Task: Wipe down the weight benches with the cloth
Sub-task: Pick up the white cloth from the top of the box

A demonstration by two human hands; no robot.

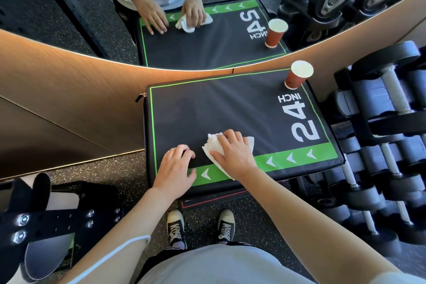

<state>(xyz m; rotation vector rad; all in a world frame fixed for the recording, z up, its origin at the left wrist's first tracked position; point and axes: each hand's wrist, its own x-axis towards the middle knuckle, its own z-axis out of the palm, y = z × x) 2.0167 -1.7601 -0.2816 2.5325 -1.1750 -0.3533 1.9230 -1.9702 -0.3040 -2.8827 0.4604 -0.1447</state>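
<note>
Right hand [232,152] presses white cloth [213,145] flat on "24 INCH" pad [219,108].

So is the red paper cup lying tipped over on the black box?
No, the red paper cup stands upright on the far right corner of the black padded box.

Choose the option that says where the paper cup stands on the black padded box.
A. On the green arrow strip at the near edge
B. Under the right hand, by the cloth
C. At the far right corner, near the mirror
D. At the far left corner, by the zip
C: the paper cup stands upright at the far right corner of the black padded box, just below the mirror, well away from both hands.
</note>
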